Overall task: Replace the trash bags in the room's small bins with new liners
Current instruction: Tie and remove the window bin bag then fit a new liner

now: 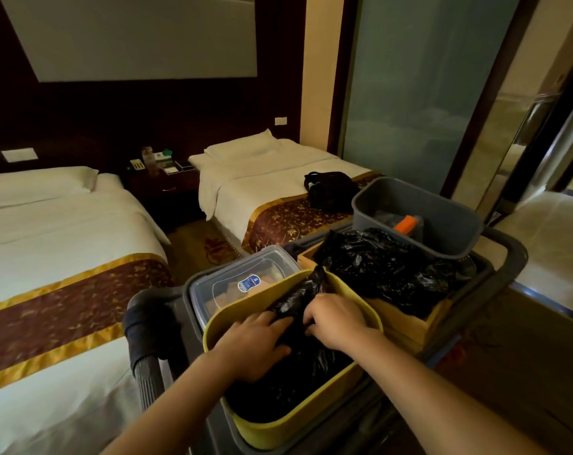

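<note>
1. To your left, a bed (48, 224) with white linen and a maroon-and-gold runner across it.
2. Ahead, a second bed (262, 178) made the same way, with a black bag (331, 188) lying on it.
3. Between them, a dark nightstand (160, 190) with a phone (136, 164).
4. Near you, a clear lidded container (245, 274) with a blue label.
5. Farther right, a grey tub (449, 208) with an orange item (406, 223) inside.

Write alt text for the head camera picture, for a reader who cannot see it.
A person's left hand and right hand hold a black bag inside a yellow bin on a cleaning cart. Behind it are a clear lidded box, a wooden box of black bags and a grey tub. Beyond stand two made beds, one with a dark backpack.
</note>
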Motion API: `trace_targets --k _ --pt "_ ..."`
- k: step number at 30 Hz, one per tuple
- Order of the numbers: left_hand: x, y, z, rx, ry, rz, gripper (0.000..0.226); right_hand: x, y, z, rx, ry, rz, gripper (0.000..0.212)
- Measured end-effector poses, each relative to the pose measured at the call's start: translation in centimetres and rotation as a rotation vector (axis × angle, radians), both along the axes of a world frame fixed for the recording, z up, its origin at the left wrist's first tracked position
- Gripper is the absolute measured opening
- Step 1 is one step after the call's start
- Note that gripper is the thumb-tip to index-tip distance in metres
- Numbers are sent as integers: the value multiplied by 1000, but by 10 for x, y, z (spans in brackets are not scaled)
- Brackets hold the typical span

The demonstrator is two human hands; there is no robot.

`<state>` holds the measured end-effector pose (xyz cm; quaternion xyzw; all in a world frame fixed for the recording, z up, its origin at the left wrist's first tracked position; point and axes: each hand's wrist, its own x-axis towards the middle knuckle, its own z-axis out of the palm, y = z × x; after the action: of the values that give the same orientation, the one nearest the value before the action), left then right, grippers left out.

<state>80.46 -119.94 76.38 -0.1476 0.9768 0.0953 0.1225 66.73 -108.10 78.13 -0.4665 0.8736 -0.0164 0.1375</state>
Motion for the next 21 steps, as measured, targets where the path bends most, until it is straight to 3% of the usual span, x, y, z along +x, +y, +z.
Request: trace_targets --k 4,9,13,18,21 --pt "4 1 -15 -69 -175 -55 67 2 -7 -12 153 -125 63 25" --pt "4 5 -17 -127 -188 -74 69 7 -4 -17 182 -118 96 25" --pt "9 8 -12 -194 -27 -37 68 9 12 -10 35 -103 51 20" --pt "28 16 -9 -304 298 49 68 16 40 -13 -263 89 60 46" --pt "35 21 -15 -303 360 162 73 15 51 -19 -337 171 30 60"
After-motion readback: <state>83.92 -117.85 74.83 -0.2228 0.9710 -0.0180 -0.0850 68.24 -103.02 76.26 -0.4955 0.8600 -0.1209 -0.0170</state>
